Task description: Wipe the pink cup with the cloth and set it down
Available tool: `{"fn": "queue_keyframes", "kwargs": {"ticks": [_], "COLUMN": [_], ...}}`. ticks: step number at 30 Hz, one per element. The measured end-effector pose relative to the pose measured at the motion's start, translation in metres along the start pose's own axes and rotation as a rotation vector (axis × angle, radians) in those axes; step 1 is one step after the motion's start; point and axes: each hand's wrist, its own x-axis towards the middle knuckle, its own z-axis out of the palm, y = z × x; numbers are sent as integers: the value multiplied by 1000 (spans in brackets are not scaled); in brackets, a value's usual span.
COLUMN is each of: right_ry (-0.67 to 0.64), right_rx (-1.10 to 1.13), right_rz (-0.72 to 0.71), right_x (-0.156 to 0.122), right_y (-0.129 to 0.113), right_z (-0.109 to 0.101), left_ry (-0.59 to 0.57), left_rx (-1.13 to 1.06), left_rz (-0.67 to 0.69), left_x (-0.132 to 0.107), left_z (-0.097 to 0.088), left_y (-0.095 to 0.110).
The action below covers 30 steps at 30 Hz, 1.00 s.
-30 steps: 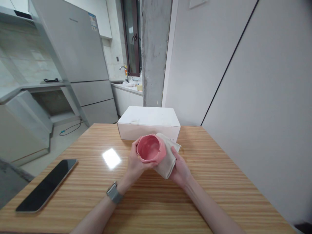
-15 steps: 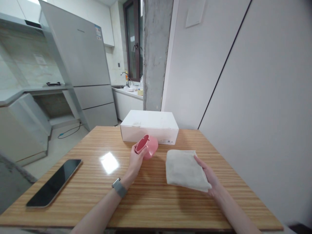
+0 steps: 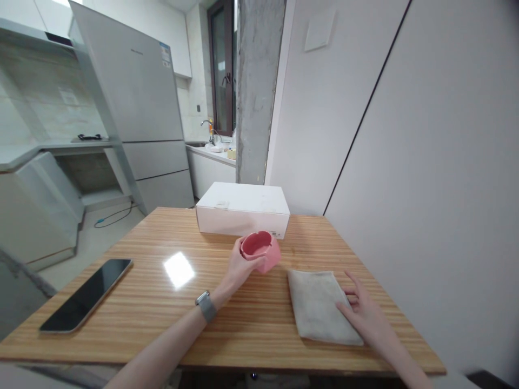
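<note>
Striped wood table (image 3: 227,329), fridge (image 3: 138,108) behind; left hand (image 3: 239,267) grip pinching pink bowl (image 3: 261,249); right hand (image 3: 367,313) spread, touching cloth (image 3: 316,302).

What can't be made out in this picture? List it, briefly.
All in the head view:
- Whether the pink dish touches the table: its base is hidden by its own wall and the left hand.
- Print on the white box: too small.
- Where the palm of the right hand meets the cloth: hidden beneath the hand.

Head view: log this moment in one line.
left hand: grips pink ashtray, tilted | right hand: open, on folded cloth flat on table | behind: white box | left: phone
</note>
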Motion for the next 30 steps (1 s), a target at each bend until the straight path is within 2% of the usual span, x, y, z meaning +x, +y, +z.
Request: {"fn": "queue_keyframes", "kwargs": {"ticks": [3,9,14,20,24,30], "right_ry": [35,55,47,59,90,113], "right_rx": [-33,-77,-109,-111,-155,-348], "right_rz": [-12,-14,-24,-19,-24,-53], "right_x": [0,3,2,0,-1,-4], "right_y": [6,11,11,15,18,22], "right_z": [-3,-13,-18,-19,-22,-25], "left_ry": [-91,-180,-219,-255,-274,-323], "left_rx": [-9,16,58,99,124,161], "left_rz": [59,55,69,77,76,75], "left_x": [2,11,11,11,14,17], "left_z": [29,91,124,136,137,134], "left_y": [-9,-27,-36,-45,-48,-45]}}
